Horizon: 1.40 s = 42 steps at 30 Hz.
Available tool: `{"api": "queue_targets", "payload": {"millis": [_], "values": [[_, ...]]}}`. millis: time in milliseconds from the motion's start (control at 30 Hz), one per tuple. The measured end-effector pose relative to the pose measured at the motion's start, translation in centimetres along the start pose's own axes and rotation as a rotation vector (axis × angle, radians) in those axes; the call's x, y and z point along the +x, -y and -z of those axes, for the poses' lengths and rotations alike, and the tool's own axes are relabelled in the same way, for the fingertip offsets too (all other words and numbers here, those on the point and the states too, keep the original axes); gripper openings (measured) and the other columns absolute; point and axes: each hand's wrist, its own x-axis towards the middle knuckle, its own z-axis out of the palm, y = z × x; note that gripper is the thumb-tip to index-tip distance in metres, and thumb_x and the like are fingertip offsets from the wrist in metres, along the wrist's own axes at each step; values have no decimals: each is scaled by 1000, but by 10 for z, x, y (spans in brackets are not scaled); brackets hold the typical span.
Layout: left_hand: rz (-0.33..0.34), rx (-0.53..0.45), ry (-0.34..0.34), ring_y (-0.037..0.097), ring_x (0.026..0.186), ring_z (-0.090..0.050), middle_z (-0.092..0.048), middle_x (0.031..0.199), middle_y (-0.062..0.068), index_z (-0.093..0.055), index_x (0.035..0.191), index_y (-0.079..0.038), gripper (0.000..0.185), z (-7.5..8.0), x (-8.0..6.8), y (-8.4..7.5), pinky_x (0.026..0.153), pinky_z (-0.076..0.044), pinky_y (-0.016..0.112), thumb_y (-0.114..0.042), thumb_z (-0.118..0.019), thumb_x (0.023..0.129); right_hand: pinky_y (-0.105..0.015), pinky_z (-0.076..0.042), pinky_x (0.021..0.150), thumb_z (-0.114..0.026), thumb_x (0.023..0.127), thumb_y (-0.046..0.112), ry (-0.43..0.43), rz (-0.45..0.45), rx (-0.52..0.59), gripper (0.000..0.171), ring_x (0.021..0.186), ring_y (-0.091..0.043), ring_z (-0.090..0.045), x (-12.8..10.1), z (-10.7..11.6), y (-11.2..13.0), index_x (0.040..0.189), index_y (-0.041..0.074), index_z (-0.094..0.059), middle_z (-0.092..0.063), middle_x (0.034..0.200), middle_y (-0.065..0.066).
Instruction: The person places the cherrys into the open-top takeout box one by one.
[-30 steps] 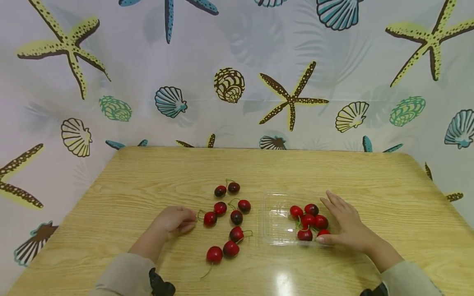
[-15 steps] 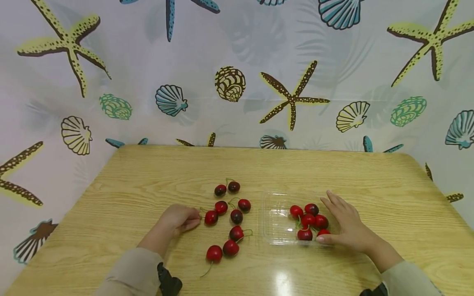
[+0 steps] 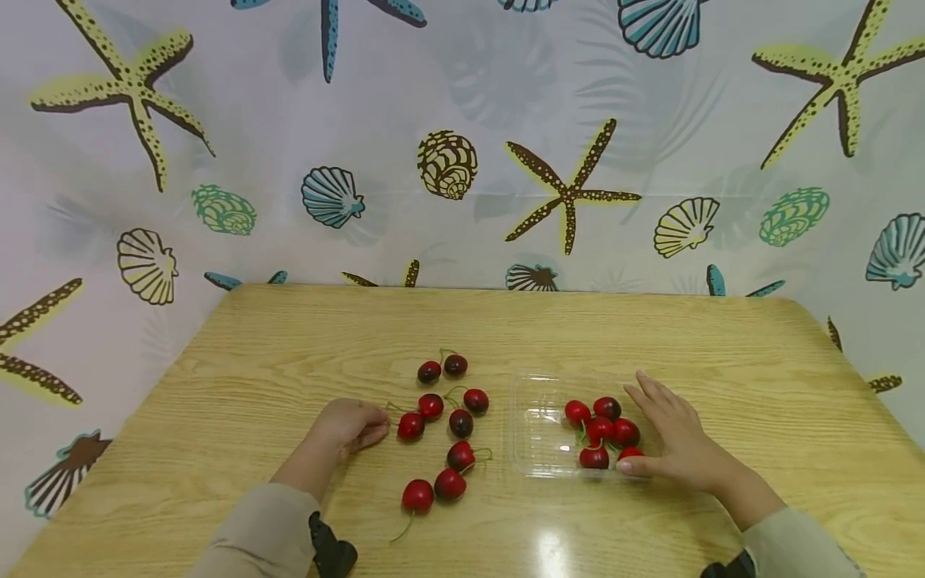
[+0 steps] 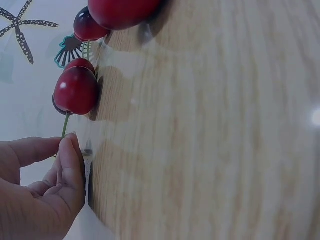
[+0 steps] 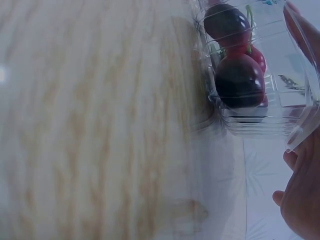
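My left hand point(image 3: 349, 425) pinches the thin green stem point(image 4: 65, 124) of a red cherry point(image 3: 410, 427) between thumb and index finger. That cherry point(image 4: 76, 90) is on the wooden table beside another cherry point(image 3: 430, 407). My right hand point(image 3: 675, 437) holds the right end of a clear plastic box point(image 3: 531, 466), thumb at the near side and fingers spread toward the far side. Several red and dark cherries point(image 3: 600, 430) lie in the box's right part. In the right wrist view the thumb lies over the box's rim point(image 5: 300, 132); part of the hand is cut off.
More stemmed cherries lie left of the box: a dark pair point(image 3: 442, 368) at the back, another pair point(image 3: 461, 423) in the middle, and several point(image 3: 417, 497) nearer the front. A patterned cloth point(image 3: 462, 96) hangs behind the wooden table point(image 3: 289, 337).
My left hand has moved slightly right to the cherry's stem and its fingertips have come together on it. The cherry shifted very little. My right hand and the box stay put.
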Motion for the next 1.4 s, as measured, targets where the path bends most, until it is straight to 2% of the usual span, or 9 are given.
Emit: {"api": "queue_targets", "payload": {"millis": [167,400,633,933,1167,1400], "values": [[3,22,-19,9,59,-55,-56,73,8,-49,101,16,22,1,0,-2,58,-49,19,4,-46,83,-63,-7,91,-67,68,45,8,-2,3,91,125,-39,-7,0,1,0,133,-1,-24,-9,140,-20],[-52,48,53,12,64,-56,-56,76,11,-53,94,12,16,9,8,1,61,-49,21,0,-49,84,-63,-6,91,-66,69,45,14,0,0,89,125,-39,-6,2,2,0,134,1,-23,-8,141,-18],[-78,138,14,8,66,-53,-54,79,8,-49,100,14,19,0,-5,-10,62,-48,20,1,-42,87,-62,-6,91,-66,69,45,20,12,-12,90,125,-39,-7,2,3,0,134,0,-24,-9,140,-19],[-121,151,38,12,75,-55,-54,92,16,-46,107,14,24,-5,-11,-16,70,-48,22,-1,-42,89,-61,-5,92,-68,66,46,27,3,-18,92,125,-39,-7,3,4,1,133,0,-24,-9,140,-19],[-130,165,36,12,76,-54,-53,90,12,-48,107,11,23,-8,-17,-23,73,-48,23,-3,-45,89,-61,-7,92,-68,66,47,19,0,-21,92,124,-39,-8,3,3,1,133,0,-25,-10,140,-19],[-161,150,66,13,78,-54,-52,96,16,-45,109,11,26,-10,-19,-25,75,-47,23,-4,-46,88,-61,-5,93,-69,65,46,30,-19,-5,93,125,-37,-6,2,1,0,134,2,-24,-9,141,-18]]}}
